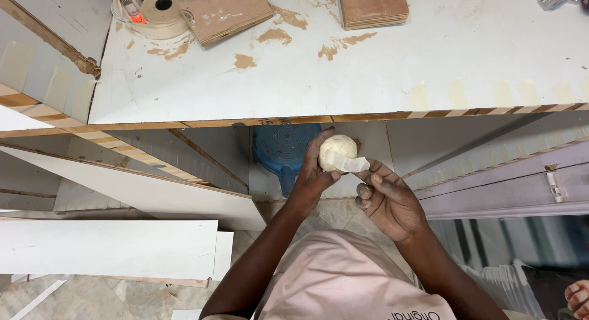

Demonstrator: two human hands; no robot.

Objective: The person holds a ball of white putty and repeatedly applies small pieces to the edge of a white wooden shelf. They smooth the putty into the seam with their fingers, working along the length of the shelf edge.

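1. My left hand (313, 173) is wrapped around a cream ball of masking tape (337, 152), held up in front of the white workbench (343, 68) edge, above a blue plastic stool (283, 149).
2. My right hand (388, 200) pinches the loose tape strip (351, 165) between thumb and fingers.
3. I judge I'm mid-wrap; next calls for keeping that strip taut and pressed flat.
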